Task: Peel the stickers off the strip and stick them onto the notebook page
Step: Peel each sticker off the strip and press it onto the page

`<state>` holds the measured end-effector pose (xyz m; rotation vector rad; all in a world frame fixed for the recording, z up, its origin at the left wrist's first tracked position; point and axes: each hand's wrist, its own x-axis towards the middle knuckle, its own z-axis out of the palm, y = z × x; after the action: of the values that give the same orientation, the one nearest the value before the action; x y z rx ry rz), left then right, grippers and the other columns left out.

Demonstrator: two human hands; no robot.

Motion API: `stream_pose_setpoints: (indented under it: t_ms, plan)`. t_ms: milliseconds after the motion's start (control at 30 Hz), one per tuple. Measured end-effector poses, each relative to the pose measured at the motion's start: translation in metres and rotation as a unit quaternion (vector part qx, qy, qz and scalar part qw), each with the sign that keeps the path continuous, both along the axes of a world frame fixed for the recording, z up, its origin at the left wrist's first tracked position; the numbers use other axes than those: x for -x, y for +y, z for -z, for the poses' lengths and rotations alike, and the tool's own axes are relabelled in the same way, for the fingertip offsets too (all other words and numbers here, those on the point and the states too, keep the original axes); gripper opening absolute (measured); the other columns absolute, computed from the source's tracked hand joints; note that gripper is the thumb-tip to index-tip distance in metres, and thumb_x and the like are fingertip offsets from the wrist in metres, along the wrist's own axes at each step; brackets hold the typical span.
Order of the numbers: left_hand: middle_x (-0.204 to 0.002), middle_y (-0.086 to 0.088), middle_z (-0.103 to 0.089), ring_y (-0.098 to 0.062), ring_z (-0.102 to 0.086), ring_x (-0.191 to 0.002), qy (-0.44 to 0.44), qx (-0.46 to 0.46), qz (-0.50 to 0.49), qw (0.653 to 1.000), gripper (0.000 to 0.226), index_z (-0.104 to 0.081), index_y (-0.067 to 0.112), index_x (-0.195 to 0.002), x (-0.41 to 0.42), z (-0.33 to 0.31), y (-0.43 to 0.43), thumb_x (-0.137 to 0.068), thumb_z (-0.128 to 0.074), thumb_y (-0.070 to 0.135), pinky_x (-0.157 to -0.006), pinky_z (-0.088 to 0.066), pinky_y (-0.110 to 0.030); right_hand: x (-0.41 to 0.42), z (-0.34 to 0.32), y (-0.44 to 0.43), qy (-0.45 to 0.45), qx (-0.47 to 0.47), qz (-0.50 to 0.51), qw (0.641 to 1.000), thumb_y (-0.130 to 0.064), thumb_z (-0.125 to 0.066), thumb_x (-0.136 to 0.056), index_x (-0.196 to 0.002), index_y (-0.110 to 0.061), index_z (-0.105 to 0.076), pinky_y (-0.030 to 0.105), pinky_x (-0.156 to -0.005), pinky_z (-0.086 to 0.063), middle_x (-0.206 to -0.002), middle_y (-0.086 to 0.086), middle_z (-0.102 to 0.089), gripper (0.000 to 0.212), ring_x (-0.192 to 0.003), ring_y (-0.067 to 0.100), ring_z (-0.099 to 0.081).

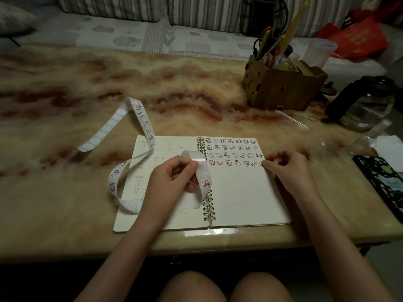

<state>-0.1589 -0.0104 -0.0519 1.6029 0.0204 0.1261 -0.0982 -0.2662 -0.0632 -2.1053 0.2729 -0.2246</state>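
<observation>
Two bare knees (192, 286) sat at the bottom edge of the frame, below the table (65, 203) with its marbled cream and red top.

Item 1: left hand (172, 177), lower centre, over the left page. Its fingers were curled, and thumb and forefinger pinched the sticker strip (144, 118).

Item 2: the sticker strip was a long white backing carrying small cartoon stickers. It looped from the left hand down across the left page, then rose in an arch toward the centre left of the frame. Its far end lay on the table and showed blank circles.

Item 3: right hand (287, 166), centre right. Its fingers were curled, with the fingertips meeting at the right end of the lowest sticker row. It could not be told whether they pinched or pressed.

Item 4: spiral notebook (239, 199), open flat at centre. The left page bore handwriting, and the right page held four rows of stuck stickers (232, 152) along its top.

Item 5: wooden organiser box (283, 88) full of pens, upper right.

Item 6: glass jug (366, 105) with a dark handle, right edge.

Item 7: rubber band (312, 118) on the table, between box and jug.

Item 8: striped cushions (109, 5), along the top of the frame.
</observation>
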Motion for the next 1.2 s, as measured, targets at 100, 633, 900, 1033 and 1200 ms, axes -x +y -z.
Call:
stream_pose_setpoints:
  t_ms: [100, 633, 900, 1033, 1200]
  plan:
    - [-0.066, -0.002, -0.067, -0.015, -0.063, -0.056, 0.0, 0.003, -0.001, 1.0, 0.013, -0.067, 0.004, -0.082, 0.001, 0.0, 0.0, -0.09, -0.061, 0.012, -0.058, -0.05, -0.016, 0.0, 0.002, -0.001, -0.007, 0.024, 0.012, 1.0, -0.006, -0.065, -0.08, -0.082, -0.011, -0.069, 0.029, -0.064, -0.042, -0.065, 0.004, -0.061, 0.006, -0.061, 0.016, -0.053]
    - [-0.063, 0.001, -0.067, -0.013, -0.063, -0.056, -0.007, 0.011, -0.004, 1.0, 0.012, -0.066, 0.008, -0.081, 0.0, 0.001, 0.001, -0.091, -0.06, 0.013, -0.062, -0.052, -0.021, 0.0, -0.001, 0.004, -0.022, 0.04, 0.038, 0.998, -0.018, -0.065, -0.084, -0.078, -0.022, -0.064, 0.034, -0.069, -0.047, -0.072, 0.004, -0.065, 0.008, -0.064, 0.016, -0.056]
    - [-0.065, -0.002, -0.064, -0.007, -0.061, -0.059, -0.029, 0.039, -0.01, 0.999, 0.012, -0.065, 0.011, -0.082, 0.001, -0.001, 0.002, -0.092, -0.058, 0.015, -0.06, -0.046, -0.013, 0.048, -0.033, 0.077, -0.103, -0.108, -0.146, 0.978, -0.013, -0.064, -0.088, -0.084, -0.019, -0.064, 0.026, -0.061, -0.052, -0.075, -0.005, -0.067, 0.007, -0.072, 0.009, -0.064]
    - [-0.06, 0.005, -0.062, -0.005, -0.059, -0.059, -0.041, 0.044, -0.009, 0.998, 0.013, -0.064, 0.011, -0.081, 0.0, -0.002, 0.001, -0.092, -0.057, 0.013, -0.061, -0.046, -0.014, 0.067, -0.037, 0.109, -0.083, -0.115, -0.238, 0.961, -0.011, -0.071, -0.082, -0.082, -0.022, -0.064, 0.029, -0.073, -0.051, -0.082, -0.005, -0.07, 0.014, -0.08, 0.014, -0.067]
    - [-0.055, 0.002, -0.058, -0.007, -0.057, -0.054, -0.044, 0.057, -0.005, 0.997, 0.014, -0.062, 0.009, -0.081, 0.0, -0.003, 0.001, -0.093, -0.055, 0.011, -0.06, -0.047, -0.014, 0.069, -0.036, 0.112, -0.061, -0.142, -0.229, 0.961, -0.004, -0.072, -0.079, -0.08, -0.017, -0.068, 0.025, -0.072, -0.053, -0.082, -0.003, -0.071, 0.013, -0.078, 0.011, -0.067]
